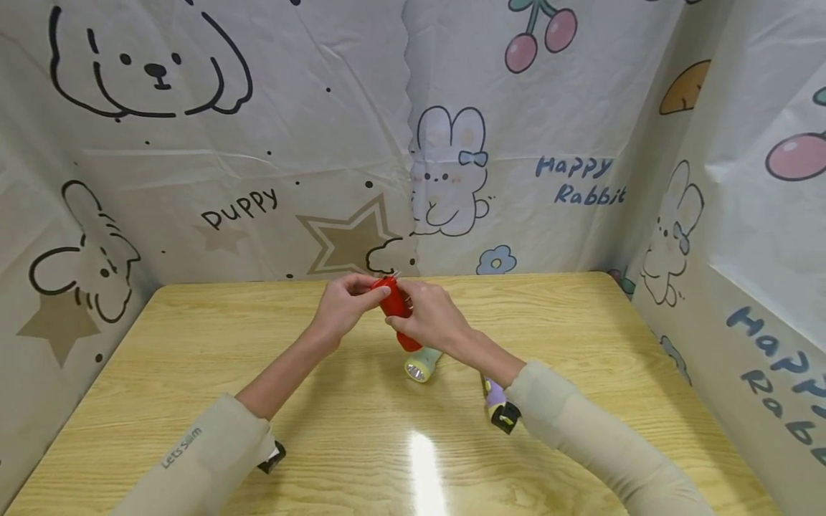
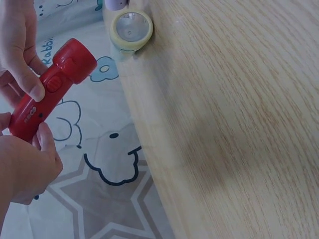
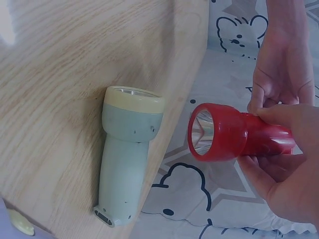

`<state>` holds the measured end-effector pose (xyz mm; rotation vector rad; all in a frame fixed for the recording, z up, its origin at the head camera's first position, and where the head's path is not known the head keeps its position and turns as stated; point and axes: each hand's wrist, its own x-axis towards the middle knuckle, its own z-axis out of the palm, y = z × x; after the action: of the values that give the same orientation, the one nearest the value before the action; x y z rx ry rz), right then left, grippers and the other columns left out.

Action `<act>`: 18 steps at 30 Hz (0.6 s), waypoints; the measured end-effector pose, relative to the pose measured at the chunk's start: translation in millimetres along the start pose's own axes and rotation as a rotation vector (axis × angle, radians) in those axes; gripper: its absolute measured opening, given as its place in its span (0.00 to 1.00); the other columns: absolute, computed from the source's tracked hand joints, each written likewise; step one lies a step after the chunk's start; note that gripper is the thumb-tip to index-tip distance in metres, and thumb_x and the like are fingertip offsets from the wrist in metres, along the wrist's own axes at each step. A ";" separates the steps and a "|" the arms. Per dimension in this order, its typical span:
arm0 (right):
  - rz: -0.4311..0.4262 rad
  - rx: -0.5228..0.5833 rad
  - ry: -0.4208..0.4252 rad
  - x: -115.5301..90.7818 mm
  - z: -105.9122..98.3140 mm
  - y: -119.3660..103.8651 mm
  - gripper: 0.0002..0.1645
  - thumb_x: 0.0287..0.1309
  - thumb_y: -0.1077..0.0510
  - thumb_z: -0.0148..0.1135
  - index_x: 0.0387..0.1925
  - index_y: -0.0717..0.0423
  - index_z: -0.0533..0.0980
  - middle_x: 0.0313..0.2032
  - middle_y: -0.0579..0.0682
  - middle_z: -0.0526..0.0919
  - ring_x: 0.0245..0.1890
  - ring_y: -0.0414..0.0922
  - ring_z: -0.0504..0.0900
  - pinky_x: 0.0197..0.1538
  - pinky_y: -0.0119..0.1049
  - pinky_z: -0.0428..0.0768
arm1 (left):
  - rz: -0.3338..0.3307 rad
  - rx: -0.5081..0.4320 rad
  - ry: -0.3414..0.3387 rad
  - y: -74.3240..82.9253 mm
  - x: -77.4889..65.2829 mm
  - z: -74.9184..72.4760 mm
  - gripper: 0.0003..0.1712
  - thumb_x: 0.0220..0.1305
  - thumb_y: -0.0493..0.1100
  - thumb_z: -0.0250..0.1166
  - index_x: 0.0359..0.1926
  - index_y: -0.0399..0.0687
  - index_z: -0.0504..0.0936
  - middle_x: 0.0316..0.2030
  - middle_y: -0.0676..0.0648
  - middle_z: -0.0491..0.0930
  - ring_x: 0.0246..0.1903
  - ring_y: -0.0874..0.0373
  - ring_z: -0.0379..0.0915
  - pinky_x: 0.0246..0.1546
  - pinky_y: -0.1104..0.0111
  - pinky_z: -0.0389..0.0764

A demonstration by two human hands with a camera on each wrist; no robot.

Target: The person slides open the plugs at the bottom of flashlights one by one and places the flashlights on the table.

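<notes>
While the left hand point(image 1: 342, 307) pinches the far, tail end of the red flashlight point(image 1: 396, 306), raised over the far middle of the table point(image 1: 213, 344), the right hand point(image 1: 434, 314) grips its body. A firm right grip should leave the left fingertips free for fine work, well above the pale green flashlight point(image 1: 423, 364) on the near side and left of the purple flashlight point(image 1: 497, 398).

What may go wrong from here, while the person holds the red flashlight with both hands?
The red flashlight could slip from the right hand and hit the green flashlight lying nearby on the table. Thin prongs at the red one's tail might bend or prick the left hand close to them. Also, the right sleeve looks near the purple flashlight and might knock it.
</notes>
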<state>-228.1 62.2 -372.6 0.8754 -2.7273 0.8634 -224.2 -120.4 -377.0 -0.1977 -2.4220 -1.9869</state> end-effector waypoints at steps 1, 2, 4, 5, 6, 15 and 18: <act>0.005 0.006 -0.004 0.0 0.3 0.0 0.22 0.56 0.58 0.73 0.51 0.60 0.77 0.41 0.53 0.85 0.37 0.45 0.84 0.38 0.34 0.84 | -0.005 -0.003 -0.001 0.0 0.2 -0.2 0.18 0.65 0.42 0.69 0.50 0.32 0.82 0.42 0.42 0.79 0.42 0.51 0.75 0.42 0.69 0.81; 0.009 0.012 -0.007 -0.2 0.5 -0.2 0.22 0.56 0.58 0.73 0.50 0.60 0.77 0.41 0.53 0.85 0.36 0.45 0.84 0.38 0.34 0.84 | -0.010 -0.005 -0.002 0.0 0.5 -0.3 0.18 0.65 0.42 0.69 0.50 0.32 0.82 0.42 0.42 0.79 0.42 0.51 0.76 0.43 0.69 0.81; 0.015 0.026 -0.011 -0.7 0.9 -0.5 0.22 0.56 0.58 0.73 0.50 0.60 0.77 0.41 0.54 0.85 0.36 0.45 0.84 0.38 0.34 0.84 | -0.021 -0.008 -0.005 0.0 1.1 -0.5 0.18 0.65 0.42 0.69 0.50 0.32 0.82 0.43 0.41 0.79 0.42 0.51 0.76 0.44 0.68 0.82; 0.017 0.031 -0.012 -0.9 1.2 -0.7 0.22 0.56 0.58 0.73 0.50 0.61 0.77 0.41 0.54 0.85 0.36 0.45 0.85 0.38 0.34 0.84 | -0.027 -0.012 -0.006 -0.1 1.6 -0.5 0.18 0.65 0.41 0.69 0.50 0.32 0.82 0.43 0.41 0.79 0.42 0.50 0.76 0.44 0.68 0.82; 0.020 0.036 -0.012 -1.1 1.5 -0.9 0.22 0.56 0.58 0.73 0.50 0.61 0.77 0.41 0.54 0.85 0.36 0.45 0.85 0.37 0.34 0.84 | -0.033 -0.017 -0.006 -0.2 2.0 -0.7 0.18 0.65 0.41 0.69 0.50 0.32 0.82 0.43 0.41 0.79 0.42 0.50 0.77 0.45 0.67 0.83; 0.034 0.052 -0.001 -2.0 4.7 -2.1 0.21 0.56 0.56 0.74 0.48 0.59 0.77 0.40 0.53 0.86 0.36 0.45 0.85 0.36 0.33 0.84 | -0.077 -0.054 -0.017 -0.8 4.0 -2.7 0.17 0.65 0.40 0.68 0.50 0.31 0.80 0.47 0.39 0.78 0.45 0.49 0.78 0.48 0.62 0.82; 0.044 0.058 -0.003 -3.0 7.0 -1.7 0.22 0.56 0.56 0.74 0.49 0.60 0.77 0.40 0.53 0.86 0.36 0.45 0.85 0.36 0.33 0.84 | -0.091 -0.065 -0.024 -1.2 4.6 -2.9 0.18 0.65 0.39 0.68 0.51 0.31 0.80 0.48 0.39 0.78 0.46 0.49 0.78 0.48 0.62 0.82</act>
<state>-224.4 58.6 -378.5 0.8310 -2.7469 0.9548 -229.1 -123.0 -377.2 -0.1142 -2.4245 -2.1137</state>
